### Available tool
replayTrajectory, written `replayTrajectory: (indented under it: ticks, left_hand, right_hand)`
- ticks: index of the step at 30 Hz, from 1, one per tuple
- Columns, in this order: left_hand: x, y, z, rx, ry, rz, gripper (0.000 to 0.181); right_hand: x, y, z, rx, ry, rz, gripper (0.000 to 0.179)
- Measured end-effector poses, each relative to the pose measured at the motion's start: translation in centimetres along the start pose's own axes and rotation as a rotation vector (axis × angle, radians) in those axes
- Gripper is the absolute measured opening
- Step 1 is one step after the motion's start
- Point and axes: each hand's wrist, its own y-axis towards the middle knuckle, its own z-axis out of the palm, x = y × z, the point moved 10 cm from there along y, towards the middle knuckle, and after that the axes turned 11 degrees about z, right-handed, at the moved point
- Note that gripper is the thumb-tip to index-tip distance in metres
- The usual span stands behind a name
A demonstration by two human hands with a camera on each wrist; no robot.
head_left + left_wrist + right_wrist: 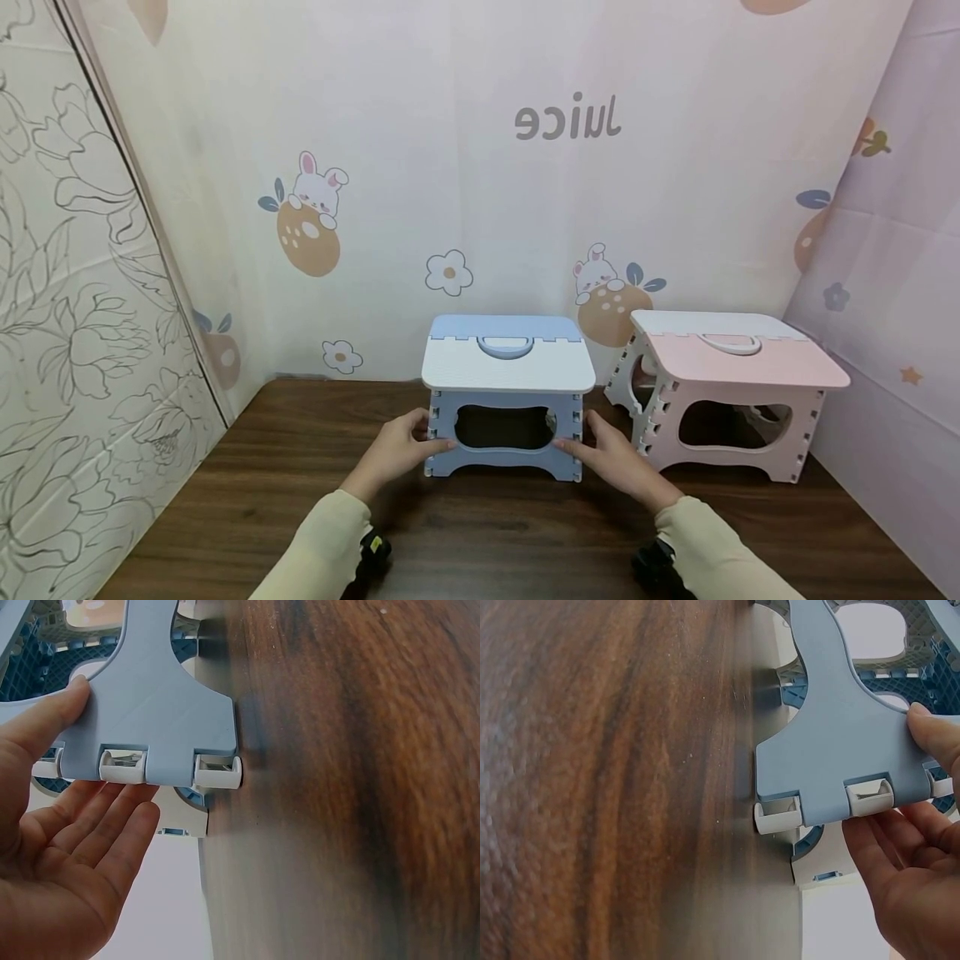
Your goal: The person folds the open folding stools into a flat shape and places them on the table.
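Note:
A blue and white folding step stool (508, 373) stands unfolded on the table, with a light blue handle set in its top. My left hand (396, 452) grips its left side, thumb on the blue front panel and fingers around the hinged edge. On the opposite side my right hand (617, 457) holds it the same way. The left wrist view has the panel's lower corner (161, 724) close up, its foot at the tabletop, with the thumb over the front face. A matching corner (832, 761) appears in the right wrist view, fingers along the white hinge pieces.
A pink and white folding stool (742, 367) stands unfolded to the right, near my right hand. Dark wooden table (480, 542) lies beneath both. A printed curtain (420, 167) hangs behind, and more patterned cloth (75, 333) borders the left side.

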Motion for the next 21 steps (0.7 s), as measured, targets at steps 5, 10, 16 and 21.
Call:
replayTrajectory:
  ticks: [5,10,16,21]
  left_hand:
    - [-0.19,-0.06,-0.06,-0.001,0.006,0.006,0.047]
    - [-0.30,-0.18,-0.12,-0.004,0.010,0.015,0.047]
    - [-0.38,-0.19,0.01,0.009,0.009,0.026,0.047]
    - [-0.36,-0.18,-0.03,0.013,0.016,0.030,0.046]
  right_hand:
    - [-0.49,0.29,0.11,0.000,-0.016,0.027,0.047]
    - [-0.54,0.41,0.26,0.012,-0.009,0.020,0.048]
    - [-0.47,0.30,0.27,0.021,-0.010,0.019,0.049]
    - [-0.38,0.26,0.32,0.032,-0.004,0.007,0.051]
